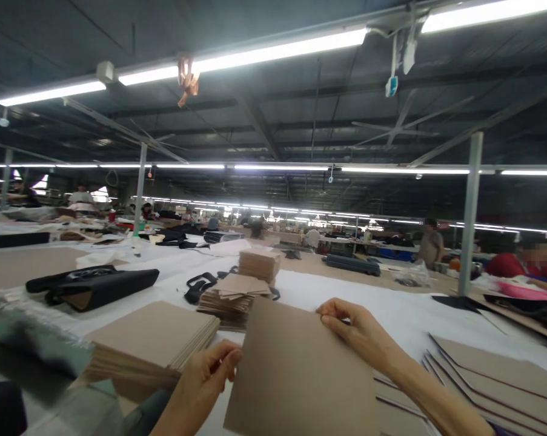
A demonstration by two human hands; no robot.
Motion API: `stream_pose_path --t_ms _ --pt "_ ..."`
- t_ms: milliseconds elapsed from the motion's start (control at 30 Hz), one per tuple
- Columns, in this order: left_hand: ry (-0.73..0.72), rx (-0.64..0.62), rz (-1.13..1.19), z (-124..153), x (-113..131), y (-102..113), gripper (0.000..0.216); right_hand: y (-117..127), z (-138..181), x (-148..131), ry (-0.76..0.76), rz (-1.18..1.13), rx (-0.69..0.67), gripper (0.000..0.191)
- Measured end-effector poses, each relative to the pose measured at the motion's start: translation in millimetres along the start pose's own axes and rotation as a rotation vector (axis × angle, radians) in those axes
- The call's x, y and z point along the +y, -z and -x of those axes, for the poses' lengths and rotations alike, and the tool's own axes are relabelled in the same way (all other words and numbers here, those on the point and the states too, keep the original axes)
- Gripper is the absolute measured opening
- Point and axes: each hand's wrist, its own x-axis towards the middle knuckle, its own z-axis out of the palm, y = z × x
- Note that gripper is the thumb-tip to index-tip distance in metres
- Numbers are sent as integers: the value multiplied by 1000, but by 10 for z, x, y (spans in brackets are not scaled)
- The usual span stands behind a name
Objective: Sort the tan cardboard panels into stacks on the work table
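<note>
A tan cardboard sheet (295, 375) is held up in front of me, tilted, with its lower part cut off by the bottom of the view. My left hand (209, 375) is closed at the sheet's left edge, thumb and fingers pinched there. At the upper right edge, my right hand (348, 327) grips the board between thumb and fingers. A thick stack of similar boards (155, 333) lies to the left, just beyond my left hand. Under my right forearm and farther right, dark-edged boards (504, 375) lie overlapping on the table.
Smaller stacks of cardboard pieces (234, 297) stand ahead on the white-covered table (318, 290), beside black straps (200, 284). A black folded piece (105, 287) lies at left. A metal post (470, 212) rises at right. Other people, including one in red (504, 266), are farther off.
</note>
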Motion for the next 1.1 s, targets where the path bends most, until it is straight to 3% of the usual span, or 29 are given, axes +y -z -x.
stream_pose_path --t_ms 167,300,367,433,567,700,867,1000,1100 --pt "1 188 -166 166 12 2 43 -191 -23 -87 8 25 -6 15" --pt "113 333 3 248 -241 129 39 -297 33 -2 110 34 196 39" --pt "161 377 137 281 -360 202 37 -353 104 107 78 30 267 43" --pt "182 404 248 304 -433 244 36 -428 189 239 -7 55 185 39" --pt "205 421 368 293 -451 205 35 -612 349 427 -61 70 -27 49" --pt "248 373 290 239 -485 143 40 -735 459 467 -130 -139 -63 37" --pt "283 210 207 242 -621 169 44 -859 550 558 -409 -536 -16 37" --pt "349 223 293 284 -668 231 44 -1013 661 553 -535 -924 77 36" --pt "384 230 320 323 -695 266 44 -1108 742 496 -561 -1097 52 33"
